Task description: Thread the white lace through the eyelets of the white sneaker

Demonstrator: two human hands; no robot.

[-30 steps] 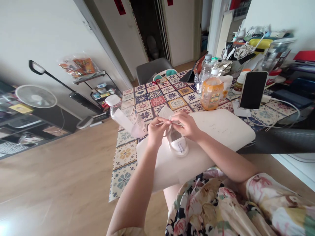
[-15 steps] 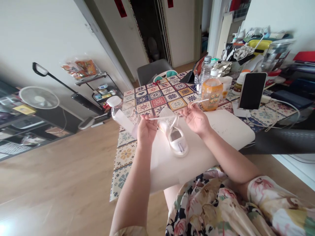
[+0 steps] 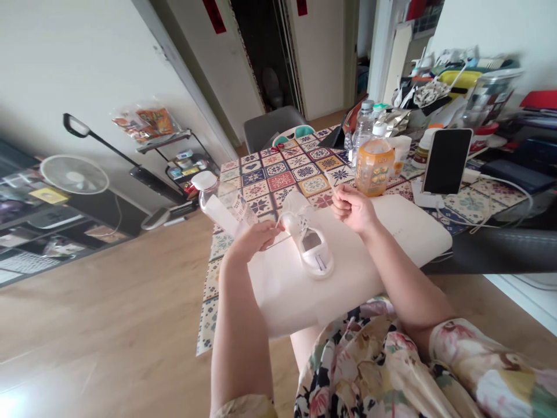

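Note:
A white shoe [image 3: 322, 268] lies on a white mat [image 3: 287, 302], its heel towards me and its tongue raised. Laces cross over its front. Beside the shoe's left side, my left hand [image 3: 260, 235] is closed in a pinch on a white shoelace [image 3: 281, 218]. My right hand [image 3: 353, 209], up and to the right of the shoe, has its fingers curled round a lace end [image 3: 329, 179] that sticks up from the fist. How the laces run through the eyelets is too small to tell.
A clear bottle with a white cap [image 3: 204, 181] stands left of my left hand. Behind my right hand are an orange jar [image 3: 375, 168] and a clear bottle [image 3: 364, 125]. A phone [image 3: 447, 162] stands on the right with a white cable. Patterned cloth [image 3: 278, 181] covers the table.
The lace stretched between both hands is no longer held taut there. My left hand has lowered to the shoe's left side. My right hand has closed into a fist, slightly lower and to the right.

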